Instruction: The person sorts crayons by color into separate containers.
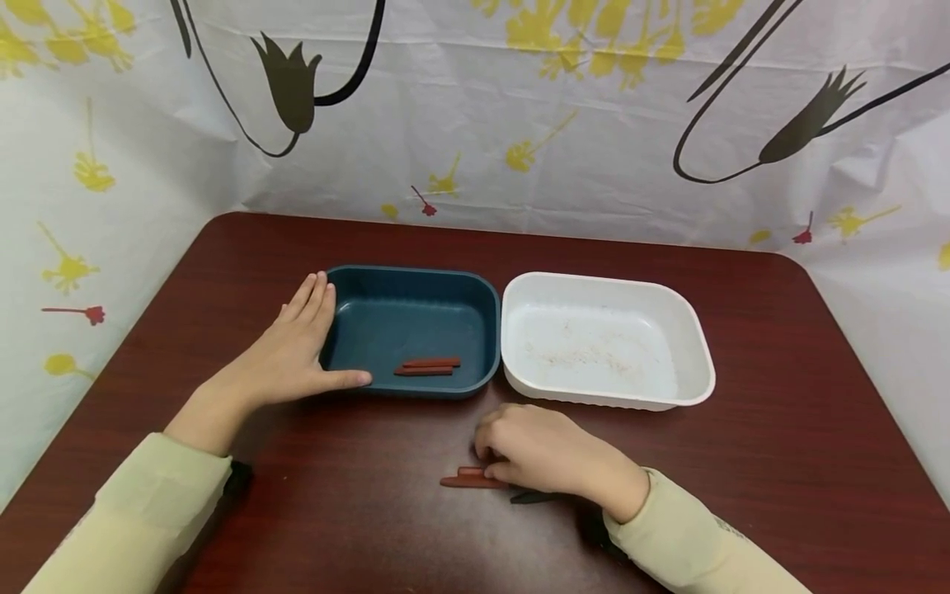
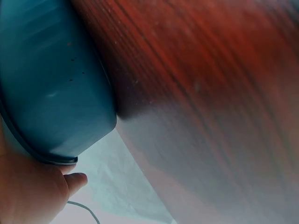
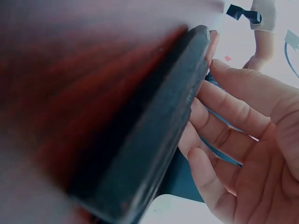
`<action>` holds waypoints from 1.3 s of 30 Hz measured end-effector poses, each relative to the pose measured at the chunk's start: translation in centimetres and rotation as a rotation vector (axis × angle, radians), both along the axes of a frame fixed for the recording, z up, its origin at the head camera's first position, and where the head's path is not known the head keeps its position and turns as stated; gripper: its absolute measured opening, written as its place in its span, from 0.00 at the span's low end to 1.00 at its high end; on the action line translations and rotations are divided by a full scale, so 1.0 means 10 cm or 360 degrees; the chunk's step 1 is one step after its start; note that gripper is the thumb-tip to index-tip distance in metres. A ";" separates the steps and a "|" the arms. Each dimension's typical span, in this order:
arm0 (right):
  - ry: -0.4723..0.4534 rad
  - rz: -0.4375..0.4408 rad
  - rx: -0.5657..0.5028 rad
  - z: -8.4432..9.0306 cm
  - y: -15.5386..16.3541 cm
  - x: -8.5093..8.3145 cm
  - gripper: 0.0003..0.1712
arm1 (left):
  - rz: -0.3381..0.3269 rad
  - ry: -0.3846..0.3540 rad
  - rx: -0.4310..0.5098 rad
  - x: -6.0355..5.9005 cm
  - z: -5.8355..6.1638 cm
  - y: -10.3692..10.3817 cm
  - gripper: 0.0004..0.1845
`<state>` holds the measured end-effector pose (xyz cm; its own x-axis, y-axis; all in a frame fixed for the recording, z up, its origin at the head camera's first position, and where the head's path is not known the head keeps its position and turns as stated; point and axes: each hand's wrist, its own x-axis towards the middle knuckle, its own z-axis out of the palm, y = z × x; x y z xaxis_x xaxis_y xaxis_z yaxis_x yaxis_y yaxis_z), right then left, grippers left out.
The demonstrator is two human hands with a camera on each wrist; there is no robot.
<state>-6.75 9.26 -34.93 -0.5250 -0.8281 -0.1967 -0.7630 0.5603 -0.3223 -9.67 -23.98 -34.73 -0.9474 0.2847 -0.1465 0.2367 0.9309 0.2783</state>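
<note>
My left hand rests on the left end of a dark teal plastic tray, fingers straight along its end rim and thumb on the front rim. Two reddish-brown crayon-like sticks lie inside. In front of the trays my right hand reaches down over more reddish-brown sticks on the table, its thumb at them. A dark green stick lies just below that hand. Close up in the right wrist view, the dark stick partly hides the fingertips; no firm grip shows.
A white plastic tray stands right beside the teal one, with brownish specks on its floor. Both are on a dark red-brown wooden table. A white patterned cloth hangs behind the table and along its sides.
</note>
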 end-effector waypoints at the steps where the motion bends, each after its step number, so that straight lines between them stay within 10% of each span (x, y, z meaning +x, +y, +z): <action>1: -0.0013 0.0006 0.0002 0.00 0.00 0.00 0.08 | 0.0000 0.0002 -0.0002 0.00 0.00 0.00 0.70; 20: -0.0248 0.0031 -0.0043 -0.03 -0.03 -0.05 0.15 | 0.0011 -0.0012 -0.0007 0.00 0.01 0.00 0.71; 39: -0.0131 0.0058 -0.0209 0.14 -0.01 -0.11 0.08 | 0.0010 -0.0012 -0.0006 -0.01 0.00 -0.01 0.70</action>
